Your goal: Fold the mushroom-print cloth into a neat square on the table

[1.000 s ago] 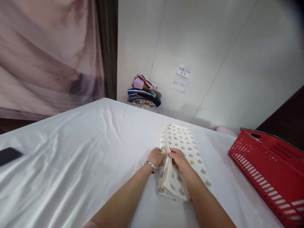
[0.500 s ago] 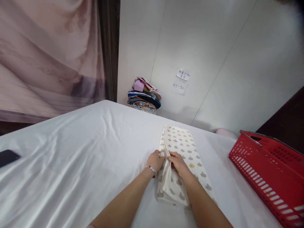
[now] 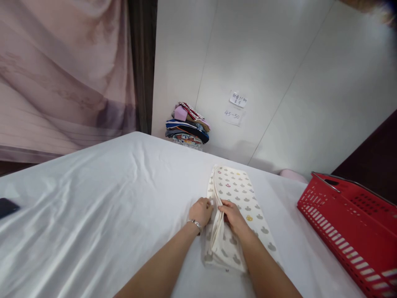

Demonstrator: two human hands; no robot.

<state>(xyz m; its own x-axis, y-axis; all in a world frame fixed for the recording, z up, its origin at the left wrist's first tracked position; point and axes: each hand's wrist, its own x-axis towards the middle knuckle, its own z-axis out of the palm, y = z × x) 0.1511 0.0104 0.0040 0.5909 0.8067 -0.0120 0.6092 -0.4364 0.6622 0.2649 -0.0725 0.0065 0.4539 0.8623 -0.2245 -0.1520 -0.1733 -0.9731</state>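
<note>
A long folded cloth (image 3: 238,196), cream with grey, red and yellow printed motifs, lies on the white-covered table. My right hand (image 3: 232,215) pinches its raised layered edge between thumb and fingers, midway along its length. Just left of that, my left hand (image 3: 201,211), with a bracelet at the wrist, has its fingers bent closed on the cloth's left border; the fingertips are partly hidden. Near my forearms, the close end of the cloth is loosely layered and a little rumpled.
A red plastic basket (image 3: 350,231) with a metal handle stands at the right. A pile of folded clothes (image 3: 187,126) is against the wall beyond the table's far edge. A dark phone-like object (image 3: 8,207) lies at the left on the wrinkled white sheet (image 3: 108,207).
My left hand has shifted slightly left and down along the cloth's border. My right hand keeps its pinch on the layered edge. The whole view has moved a little.
</note>
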